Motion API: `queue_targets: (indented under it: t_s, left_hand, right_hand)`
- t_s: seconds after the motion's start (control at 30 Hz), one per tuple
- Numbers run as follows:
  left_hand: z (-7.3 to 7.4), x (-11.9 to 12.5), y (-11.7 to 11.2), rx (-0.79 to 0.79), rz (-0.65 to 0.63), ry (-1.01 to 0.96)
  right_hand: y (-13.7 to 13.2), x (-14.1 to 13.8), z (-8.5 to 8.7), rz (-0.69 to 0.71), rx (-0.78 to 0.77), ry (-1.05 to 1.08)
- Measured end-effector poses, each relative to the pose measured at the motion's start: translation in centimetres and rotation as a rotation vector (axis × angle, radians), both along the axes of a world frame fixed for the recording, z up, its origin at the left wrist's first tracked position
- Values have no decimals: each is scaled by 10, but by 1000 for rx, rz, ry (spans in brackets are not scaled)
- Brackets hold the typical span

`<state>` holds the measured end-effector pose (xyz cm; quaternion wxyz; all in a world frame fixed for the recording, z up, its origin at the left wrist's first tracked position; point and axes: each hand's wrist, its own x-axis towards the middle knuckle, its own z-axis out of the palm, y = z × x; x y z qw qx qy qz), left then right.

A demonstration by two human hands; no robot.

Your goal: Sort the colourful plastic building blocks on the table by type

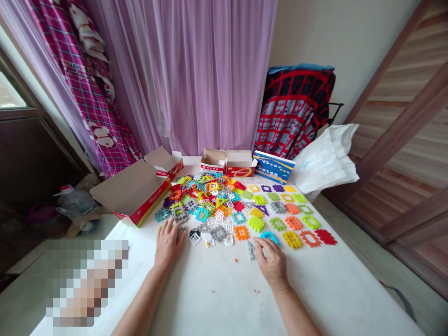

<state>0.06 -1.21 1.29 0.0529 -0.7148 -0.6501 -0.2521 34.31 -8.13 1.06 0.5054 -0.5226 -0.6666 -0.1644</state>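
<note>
A jumbled heap of plastic building tiles is remaining while loose tiles are lying spread out rightward, the left hand resting open and the right hand hovering open beside a grey tile.
</note>
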Motion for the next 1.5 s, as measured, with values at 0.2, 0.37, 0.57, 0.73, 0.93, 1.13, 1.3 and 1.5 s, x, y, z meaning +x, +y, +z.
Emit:
queue_targets:
  t_s: [0.2, 0.37, 0.57, 0.73, 0.93, 1.13, 1.3, 1.5]
  left_hand:
    - [23, 39, 10, -7, 5, -9]
    - [40, 81, 31, -159, 53, -7]
    - [39, 86, 42, -196, 88, -43]
    - [44, 80, 28, -97, -87, -131]
    - [40, 100, -3, -110, -398, -277]
    - [34, 118, -27, -213, -703, -244]
    - [28, 113, -27, -274, -842, -217]
    - [22, 119, -26, -248, -860, -224]
  right_hand:
    - [1, 1, -4, 18, -28, 4]
    - [1, 1, -4, 15, -55, 28]
    - [0, -2, -2, 16, -71, 57]
    - [0, -2, -2, 32, -73, 85]
    - [-1, -7, 2, 29, -123, 97]
    - [-20, -18, 18, 104, -227, -63]
    - [-27, -16, 19, 236, -324, -114]
    - [-26, -18, 19, 235, -344, -93]
